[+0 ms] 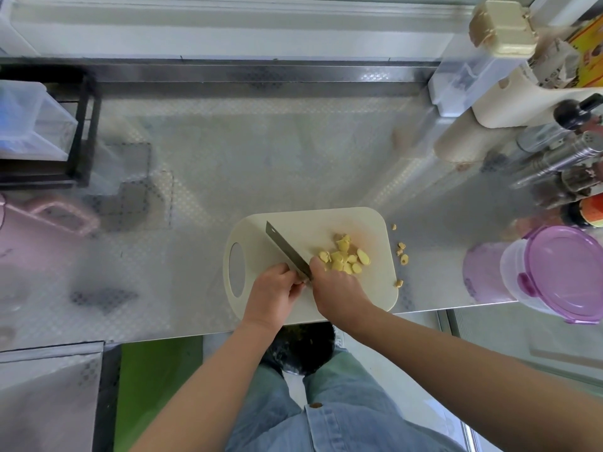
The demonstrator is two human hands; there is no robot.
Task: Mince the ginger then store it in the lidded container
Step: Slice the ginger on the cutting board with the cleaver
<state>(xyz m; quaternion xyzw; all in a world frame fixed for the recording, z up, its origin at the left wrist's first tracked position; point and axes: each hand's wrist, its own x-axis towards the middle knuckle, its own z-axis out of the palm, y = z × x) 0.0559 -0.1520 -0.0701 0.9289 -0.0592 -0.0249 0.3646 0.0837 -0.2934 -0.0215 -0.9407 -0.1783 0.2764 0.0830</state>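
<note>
Near the desk's [212, 151] near edge, the left hand [272, 290] is gripping the knife [287, 247] by its hidden handle, the flat steel blade slanting far-left. The right hand [337, 288] is lying knuckles-up, fingers curling onto the ginger [346, 257]; whether it is pinching any, I cannot tell. The knobbly yellow chunks are sitting on a smooth, round-cornered cream cutting board [326, 223], a few straying right onto embossed metal, and the clear round lidded container [567, 272], purple lid on, is standing farther right, with open desk spreading far and left.
</note>
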